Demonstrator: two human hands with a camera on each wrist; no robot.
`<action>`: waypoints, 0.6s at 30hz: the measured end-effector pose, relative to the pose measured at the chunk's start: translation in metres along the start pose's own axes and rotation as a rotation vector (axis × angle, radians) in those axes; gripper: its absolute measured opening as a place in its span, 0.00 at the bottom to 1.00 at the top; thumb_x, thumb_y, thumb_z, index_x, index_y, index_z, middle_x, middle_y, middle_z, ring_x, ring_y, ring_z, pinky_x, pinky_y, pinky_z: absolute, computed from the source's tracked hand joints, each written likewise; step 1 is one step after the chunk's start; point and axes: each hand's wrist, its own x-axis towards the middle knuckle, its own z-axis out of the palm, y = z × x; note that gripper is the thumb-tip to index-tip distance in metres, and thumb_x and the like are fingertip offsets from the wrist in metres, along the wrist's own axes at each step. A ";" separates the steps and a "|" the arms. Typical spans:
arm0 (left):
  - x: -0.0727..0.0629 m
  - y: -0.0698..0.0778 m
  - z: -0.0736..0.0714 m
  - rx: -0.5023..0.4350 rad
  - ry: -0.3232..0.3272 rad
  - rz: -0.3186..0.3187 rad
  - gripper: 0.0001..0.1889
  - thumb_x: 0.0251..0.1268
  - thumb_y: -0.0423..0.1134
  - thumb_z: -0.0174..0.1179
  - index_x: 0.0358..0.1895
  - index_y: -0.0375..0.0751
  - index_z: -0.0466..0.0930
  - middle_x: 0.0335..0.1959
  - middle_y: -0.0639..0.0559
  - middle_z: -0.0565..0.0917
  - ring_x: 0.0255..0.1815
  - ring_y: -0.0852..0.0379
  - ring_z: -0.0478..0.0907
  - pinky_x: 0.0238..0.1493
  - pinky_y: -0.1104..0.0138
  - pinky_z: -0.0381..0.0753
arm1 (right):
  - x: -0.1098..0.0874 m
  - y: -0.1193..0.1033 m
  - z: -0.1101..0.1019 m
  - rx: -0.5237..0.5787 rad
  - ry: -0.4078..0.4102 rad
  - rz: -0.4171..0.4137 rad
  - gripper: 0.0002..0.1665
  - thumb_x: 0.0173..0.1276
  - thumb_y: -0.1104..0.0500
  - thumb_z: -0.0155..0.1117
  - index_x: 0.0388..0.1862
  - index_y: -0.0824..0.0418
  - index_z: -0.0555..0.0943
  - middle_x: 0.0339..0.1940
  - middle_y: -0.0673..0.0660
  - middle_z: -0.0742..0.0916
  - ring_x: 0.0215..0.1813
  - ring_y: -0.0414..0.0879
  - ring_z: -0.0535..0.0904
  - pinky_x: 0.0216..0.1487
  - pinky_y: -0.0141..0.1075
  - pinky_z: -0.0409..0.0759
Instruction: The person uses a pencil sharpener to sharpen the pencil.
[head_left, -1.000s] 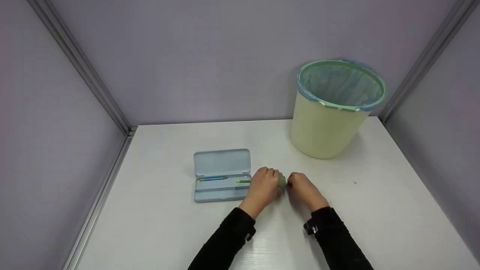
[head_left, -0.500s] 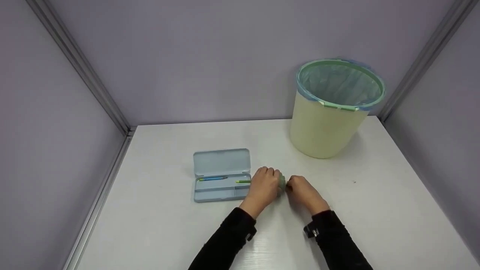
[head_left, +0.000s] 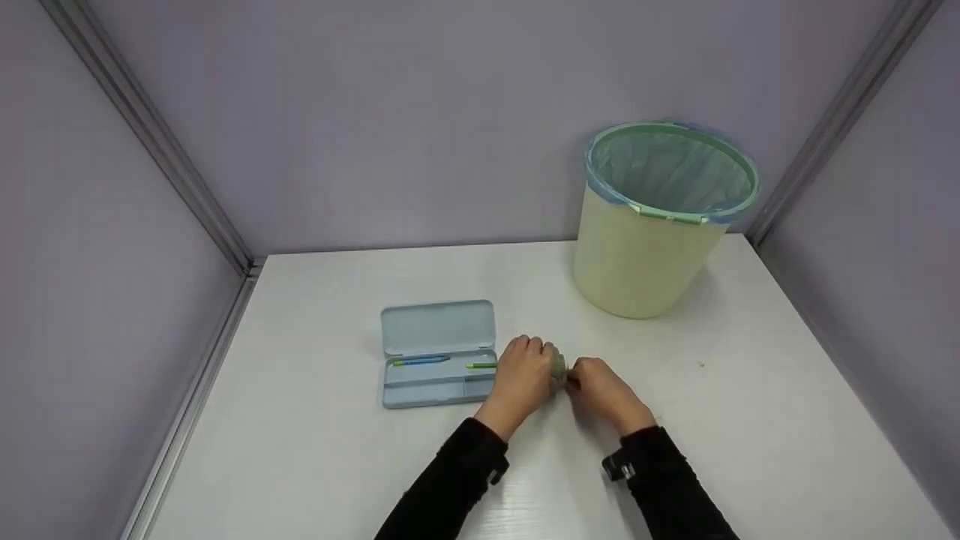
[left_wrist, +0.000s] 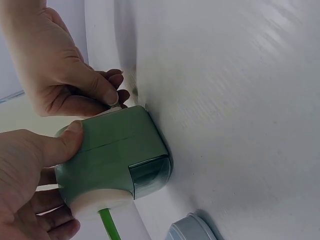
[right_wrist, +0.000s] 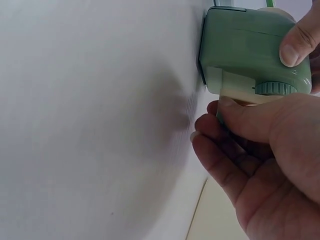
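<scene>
A green crank pencil sharpener (left_wrist: 115, 150) stands on the table, mostly hidden in the head view by my left hand (head_left: 523, 375). That hand grips its body, the thumb lying along one side. From the sharpener's cream-coloured front sticks a green pencil (left_wrist: 110, 225), whose yellowish end shows over the pencil case in the head view. On the opposite side, my right hand (head_left: 606, 391) pinches the cream crank handle (right_wrist: 245, 95) between thumb and fingers. Just left of the sharpener lies an open light-blue pencil case (head_left: 439, 327), with blue pencils (head_left: 421, 361) in its upper compartment.
A pale yellow bin (head_left: 637, 270) with a green rim and a bluish liner stands at the back right of the white table (head_left: 300, 450). Grey-violet panels enclose the table at the back and both sides. A tiny dark speck lies right of the hands.
My right hand has moved slightly nearer to me at the crank handle. The left hand keeps its grip on the sharpener. The head view has shifted a little.
</scene>
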 end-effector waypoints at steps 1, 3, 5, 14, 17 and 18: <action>0.000 0.000 0.000 0.006 0.004 0.002 0.20 0.57 0.47 0.75 0.48 0.40 0.86 0.39 0.50 0.85 0.44 0.52 0.81 0.55 0.63 0.80 | 0.000 0.000 0.000 0.004 -0.002 0.006 0.09 0.69 0.73 0.63 0.28 0.68 0.84 0.28 0.56 0.84 0.31 0.42 0.72 0.37 0.44 0.79; 0.000 0.000 0.000 0.013 0.008 0.005 0.19 0.58 0.46 0.75 0.49 0.40 0.86 0.40 0.50 0.85 0.43 0.52 0.81 0.55 0.63 0.80 | -0.001 -0.001 0.000 0.002 -0.009 0.016 0.10 0.69 0.74 0.63 0.27 0.68 0.84 0.28 0.56 0.84 0.31 0.42 0.72 0.37 0.44 0.79; 0.000 0.000 0.001 0.016 0.009 0.005 0.18 0.59 0.45 0.74 0.49 0.40 0.87 0.40 0.50 0.85 0.43 0.52 0.81 0.55 0.63 0.80 | -0.001 -0.003 0.000 0.000 -0.017 0.030 0.10 0.68 0.74 0.64 0.26 0.67 0.83 0.27 0.55 0.84 0.30 0.42 0.71 0.37 0.44 0.78; 0.001 0.003 0.004 0.026 0.003 -0.016 0.20 0.58 0.46 0.74 0.51 0.40 0.87 0.42 0.49 0.85 0.45 0.52 0.81 0.57 0.62 0.79 | -0.007 -0.009 0.001 -0.080 -0.010 0.020 0.09 0.70 0.73 0.62 0.29 0.70 0.83 0.27 0.59 0.83 0.32 0.49 0.79 0.37 0.50 0.81; 0.001 0.004 0.005 0.037 -0.009 -0.019 0.18 0.61 0.44 0.71 0.52 0.40 0.87 0.44 0.48 0.85 0.47 0.51 0.80 0.59 0.62 0.78 | -0.009 -0.010 0.001 -0.100 -0.013 0.012 0.09 0.71 0.72 0.61 0.30 0.69 0.82 0.28 0.59 0.83 0.32 0.50 0.80 0.37 0.50 0.80; 0.000 0.005 0.005 0.042 -0.009 -0.019 0.18 0.62 0.44 0.70 0.52 0.40 0.86 0.44 0.48 0.84 0.48 0.51 0.80 0.60 0.62 0.78 | -0.010 -0.011 0.000 -0.103 -0.018 0.013 0.09 0.72 0.72 0.60 0.30 0.69 0.82 0.28 0.59 0.83 0.32 0.50 0.79 0.37 0.49 0.80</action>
